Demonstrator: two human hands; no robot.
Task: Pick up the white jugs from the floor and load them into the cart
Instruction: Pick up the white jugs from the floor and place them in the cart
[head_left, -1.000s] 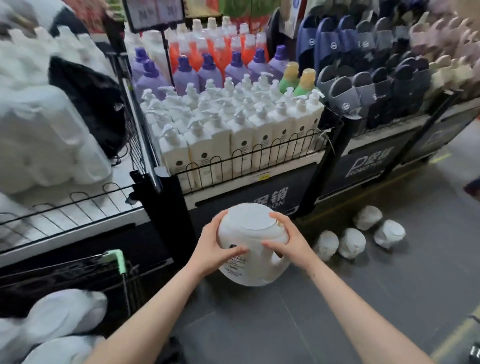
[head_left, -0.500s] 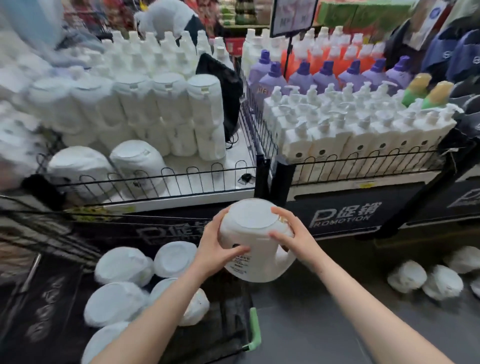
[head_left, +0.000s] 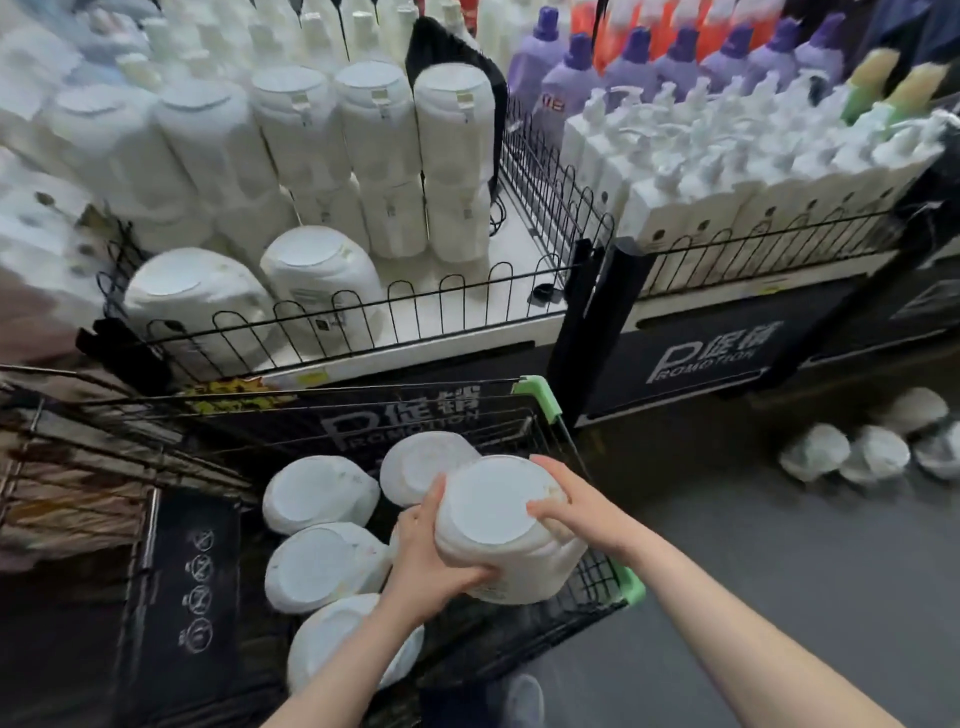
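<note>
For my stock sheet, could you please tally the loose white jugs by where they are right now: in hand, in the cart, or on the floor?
In hand: 1, the held jug, gripped by the left hand and right hand
In the cart: 4 jugs in cart
On the floor: 4 visible floor jugs
Total: 9

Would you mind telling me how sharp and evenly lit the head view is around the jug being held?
Head view: the held jug and both hands, left and right, are fairly sharp under soft, even light without hard glare; the frame edges smear with motion blur, notably the floor jugs; wide-angle distortion bows the shelf fence.
</note>
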